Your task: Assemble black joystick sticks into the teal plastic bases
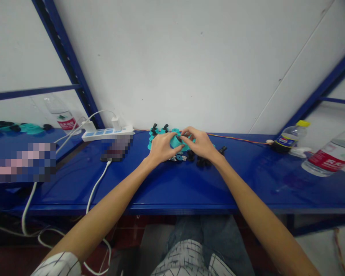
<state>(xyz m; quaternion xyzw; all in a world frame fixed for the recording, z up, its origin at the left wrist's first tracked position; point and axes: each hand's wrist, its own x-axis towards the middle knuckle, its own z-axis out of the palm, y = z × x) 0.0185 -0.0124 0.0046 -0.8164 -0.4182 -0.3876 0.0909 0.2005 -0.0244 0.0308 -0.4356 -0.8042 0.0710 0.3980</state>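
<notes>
Near the back of the blue table, my left hand (pixel 162 147) is closed round a round teal plastic piece (pixel 176 142), gripping its left side. My right hand (pixel 199 142) pinches at the top of the same piece, where a small dark part shows between thumb and fingers. Behind and beside my hands sit several teal pieces (pixel 152 141), some with black clips (pixel 154 127) standing up on them. Several loose black parts (pixel 203 161) lie under and in front of my right hand. Small flat discs (pixel 179 157) lie just in front of the teal piece.
A white power strip (pixel 107 132) with chargers and a blurred phone (pixel 117 148) lie at left, a white cable (pixel 97 183) running off the front edge. At right stand a yellow-capped cola bottle (pixel 291 136) and a large water bottle (pixel 330 157). A white wall (pixel 195 69) rises behind.
</notes>
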